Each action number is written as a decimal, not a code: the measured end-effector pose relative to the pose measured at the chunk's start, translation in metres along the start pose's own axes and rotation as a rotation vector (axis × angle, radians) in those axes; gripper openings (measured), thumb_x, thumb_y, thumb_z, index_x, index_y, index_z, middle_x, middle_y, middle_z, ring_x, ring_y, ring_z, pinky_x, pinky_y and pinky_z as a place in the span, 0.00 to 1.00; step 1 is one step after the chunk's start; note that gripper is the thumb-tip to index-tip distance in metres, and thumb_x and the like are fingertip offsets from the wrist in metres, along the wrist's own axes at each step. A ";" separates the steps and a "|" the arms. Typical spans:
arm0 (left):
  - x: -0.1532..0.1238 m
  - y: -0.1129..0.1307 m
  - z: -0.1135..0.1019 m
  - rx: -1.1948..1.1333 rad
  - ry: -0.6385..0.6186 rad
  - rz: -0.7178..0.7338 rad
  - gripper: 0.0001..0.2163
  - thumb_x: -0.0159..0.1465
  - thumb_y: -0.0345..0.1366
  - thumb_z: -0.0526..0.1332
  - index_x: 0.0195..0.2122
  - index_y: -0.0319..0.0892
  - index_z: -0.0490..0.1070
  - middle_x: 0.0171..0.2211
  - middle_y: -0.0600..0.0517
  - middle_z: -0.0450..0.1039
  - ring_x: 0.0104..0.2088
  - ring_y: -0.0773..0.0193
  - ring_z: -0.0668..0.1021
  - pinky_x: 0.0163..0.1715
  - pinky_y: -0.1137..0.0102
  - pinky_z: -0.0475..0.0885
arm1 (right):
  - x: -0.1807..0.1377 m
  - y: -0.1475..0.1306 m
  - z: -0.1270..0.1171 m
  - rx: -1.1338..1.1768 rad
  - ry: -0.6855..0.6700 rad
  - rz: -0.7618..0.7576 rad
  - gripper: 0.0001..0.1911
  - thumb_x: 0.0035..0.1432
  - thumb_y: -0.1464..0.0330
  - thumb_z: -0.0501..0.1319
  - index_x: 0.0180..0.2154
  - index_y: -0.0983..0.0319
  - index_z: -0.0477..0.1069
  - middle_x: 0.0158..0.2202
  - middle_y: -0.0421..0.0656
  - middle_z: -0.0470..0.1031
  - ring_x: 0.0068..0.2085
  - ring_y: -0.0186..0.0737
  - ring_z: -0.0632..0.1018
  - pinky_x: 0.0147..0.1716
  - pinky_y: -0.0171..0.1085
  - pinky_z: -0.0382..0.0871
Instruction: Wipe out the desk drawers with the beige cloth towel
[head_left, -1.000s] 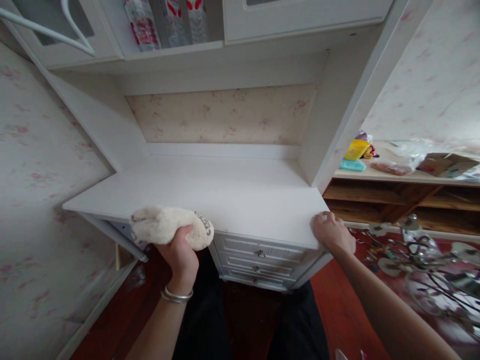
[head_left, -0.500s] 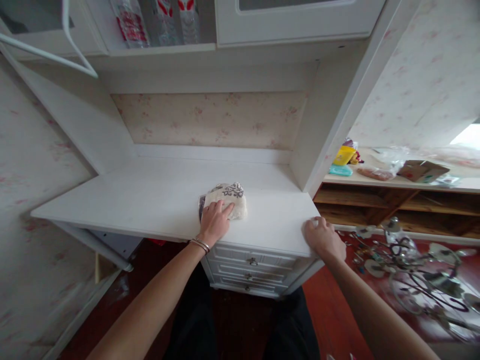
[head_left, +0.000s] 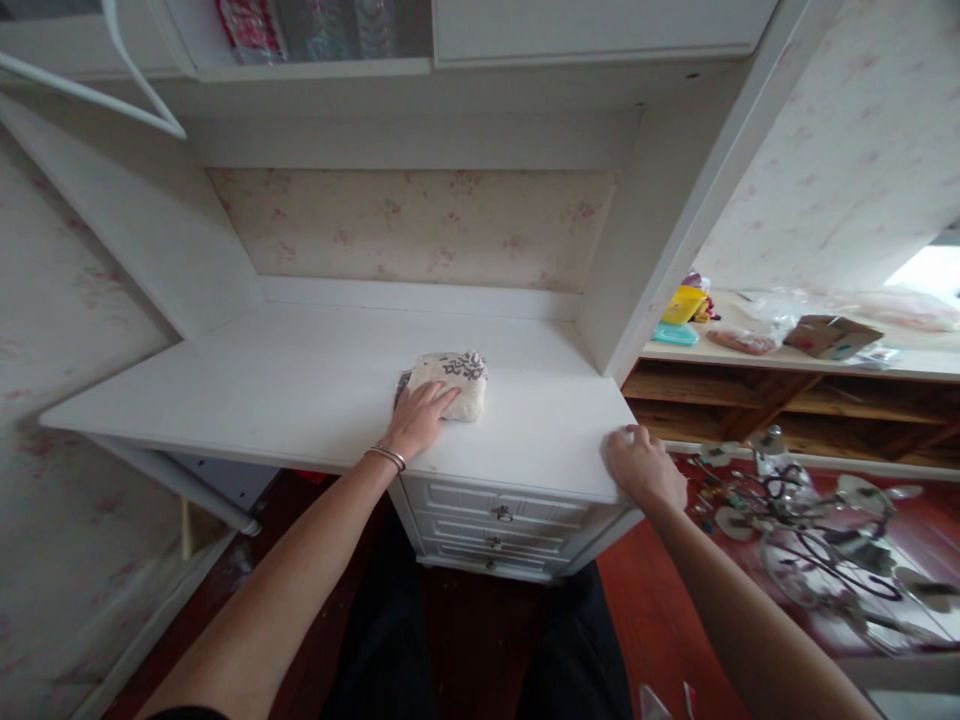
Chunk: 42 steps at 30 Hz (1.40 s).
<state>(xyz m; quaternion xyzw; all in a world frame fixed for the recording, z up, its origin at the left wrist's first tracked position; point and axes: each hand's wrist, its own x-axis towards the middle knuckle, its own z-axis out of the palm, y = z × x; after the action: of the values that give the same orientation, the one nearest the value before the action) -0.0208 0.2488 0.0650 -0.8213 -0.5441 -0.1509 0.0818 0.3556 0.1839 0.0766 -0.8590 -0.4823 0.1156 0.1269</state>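
A folded cream cloth (head_left: 459,392) with a dark leafy pattern lies on the white desk top (head_left: 315,385), left of the part above the drawers' middle. My left hand (head_left: 421,415) lies over the cloth's near left side, fingers stretched out flat and pressing on it. The left thumb is hard to make out. A darker patch of cloth shows by the fingertips' left. At the desk's right front corner, my right hand (head_left: 646,468) is curled over the edge, its fingers bent and partly hidden.
Plastic bottles (head_left: 330,35) stand in the shelf compartment above. A white metal bar (head_left: 142,90) juts out at upper left. White drawers (head_left: 499,515) are below the desk. A metal chandelier (head_left: 825,530) lies on the red floor at right, near a low wooden shelf (head_left: 697,385).
My left hand and the cloth have shifted slightly away from the desk's front edge. The view has tilted down a little. My right hand stays at the corner.
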 end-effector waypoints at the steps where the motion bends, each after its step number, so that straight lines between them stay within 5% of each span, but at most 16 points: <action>1: -0.001 -0.001 -0.001 -0.006 -0.011 0.011 0.29 0.62 0.28 0.54 0.65 0.52 0.61 0.65 0.46 0.61 0.64 0.52 0.64 0.62 0.48 0.58 | 0.000 0.000 0.000 0.001 -0.001 0.003 0.33 0.66 0.49 0.39 0.63 0.57 0.60 0.60 0.56 0.65 0.56 0.64 0.72 0.51 0.59 0.66; 5: -0.020 -0.012 -0.009 -0.027 -0.063 0.061 0.29 0.66 0.44 0.56 0.69 0.51 0.54 0.70 0.44 0.50 0.69 0.50 0.56 0.66 0.43 0.47 | 0.003 -0.001 0.000 -0.002 -0.007 0.006 0.33 0.66 0.49 0.40 0.63 0.57 0.60 0.59 0.57 0.65 0.55 0.65 0.73 0.51 0.59 0.66; 9: -0.054 -0.048 -0.020 -0.023 -0.210 -0.021 0.32 0.70 0.52 0.48 0.72 0.48 0.45 0.73 0.44 0.37 0.71 0.48 0.48 0.66 0.41 0.43 | 0.004 -0.001 0.001 -0.010 -0.015 -0.002 0.32 0.66 0.50 0.39 0.63 0.57 0.60 0.58 0.58 0.65 0.54 0.65 0.73 0.50 0.60 0.67; 13: -0.080 -0.096 -0.029 -0.004 -0.354 -0.195 0.30 0.71 0.54 0.39 0.71 0.48 0.47 0.73 0.49 0.39 0.72 0.51 0.47 0.67 0.44 0.41 | 0.005 0.000 0.002 -0.023 -0.015 0.000 0.32 0.66 0.50 0.39 0.63 0.58 0.61 0.58 0.59 0.65 0.54 0.66 0.74 0.50 0.60 0.67; 17: -0.087 -0.122 -0.030 0.050 -0.346 -0.416 0.29 0.72 0.50 0.38 0.70 0.46 0.51 0.72 0.51 0.43 0.71 0.55 0.50 0.67 0.48 0.45 | 0.004 -0.001 0.003 -0.021 -0.011 -0.003 0.33 0.66 0.50 0.38 0.63 0.58 0.61 0.57 0.59 0.66 0.54 0.65 0.74 0.50 0.60 0.67; 42: -0.090 -0.121 -0.025 0.049 -0.192 -0.426 0.26 0.71 0.49 0.43 0.66 0.50 0.59 0.70 0.53 0.53 0.69 0.58 0.58 0.67 0.53 0.50 | 0.006 0.000 0.005 -0.016 -0.007 -0.003 0.33 0.66 0.50 0.39 0.63 0.58 0.60 0.59 0.59 0.64 0.55 0.66 0.73 0.51 0.61 0.66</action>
<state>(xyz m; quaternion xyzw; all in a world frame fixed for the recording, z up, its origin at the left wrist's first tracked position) -0.1682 0.2107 0.0551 -0.6961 -0.7141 -0.0727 0.0157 0.3572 0.1895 0.0714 -0.8588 -0.4851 0.1144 0.1185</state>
